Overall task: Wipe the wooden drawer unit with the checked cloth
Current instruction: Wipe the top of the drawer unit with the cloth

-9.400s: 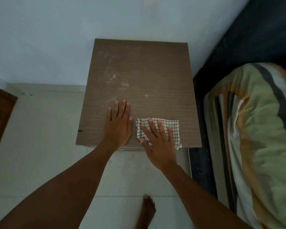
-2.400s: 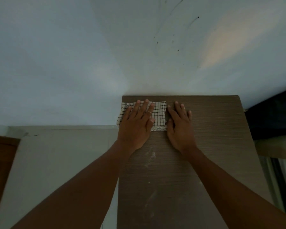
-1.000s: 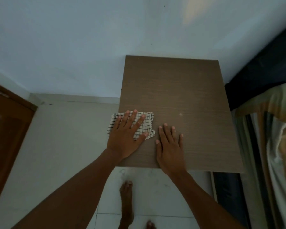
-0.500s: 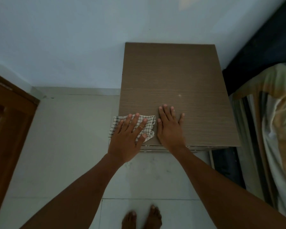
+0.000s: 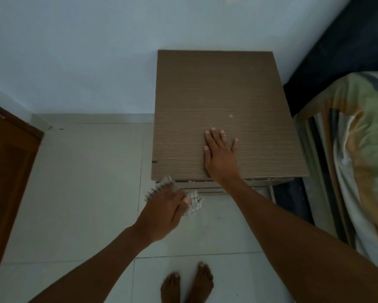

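The wooden drawer unit (image 5: 223, 90) stands against the pale wall, its brown top seen from above. My right hand (image 5: 219, 156) lies flat on the top near the front edge, fingers spread. My left hand (image 5: 164, 206) is off the top, in front of the unit's front left corner, closed around the white checked cloth (image 5: 192, 203), which is bunched and blurred. A small pale speck (image 5: 230, 116) shows on the top beyond my right hand.
A bed with a green and yellow striped cover (image 5: 363, 154) stands close on the right, with a dark headboard (image 5: 341, 40) behind. A brown wooden door (image 5: 6, 167) is at the left. Pale floor tiles (image 5: 85, 182) and my bare feet (image 5: 187, 285) are below.
My left hand has pulled the cloth off the front left edge of the top and bunched it in front of the unit. My right hand stays flat on the top.
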